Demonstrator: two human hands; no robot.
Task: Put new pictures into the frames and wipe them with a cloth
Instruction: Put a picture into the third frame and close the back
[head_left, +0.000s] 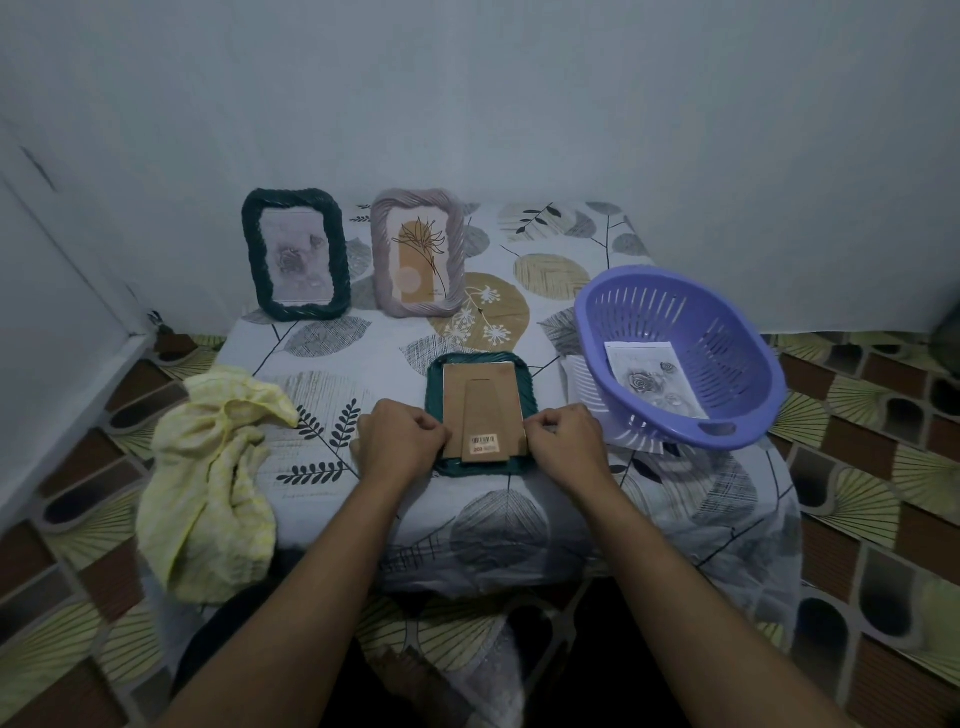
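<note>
A dark green frame (480, 361) lies face down in the middle of the table, its brown cardboard back (483, 405) with a barcode sticker turned up. My left hand (397, 436) has curled fingers pinching at the back's left edge. My right hand (563, 434) pinches at its right edge. Two frames stand upright at the back: a dark green frame (293, 260) holding a grey picture and a mauve frame (418, 252) holding a flower drawing. A crumpled yellow cloth (208, 478) lies at the table's left edge.
A purple slotted basket (685, 353) sits at the right with a printed rose picture (652, 376) inside. The small table has a leaf-patterned cover (363, 353). Walls close in behind and at the left. Patterned floor surrounds the table.
</note>
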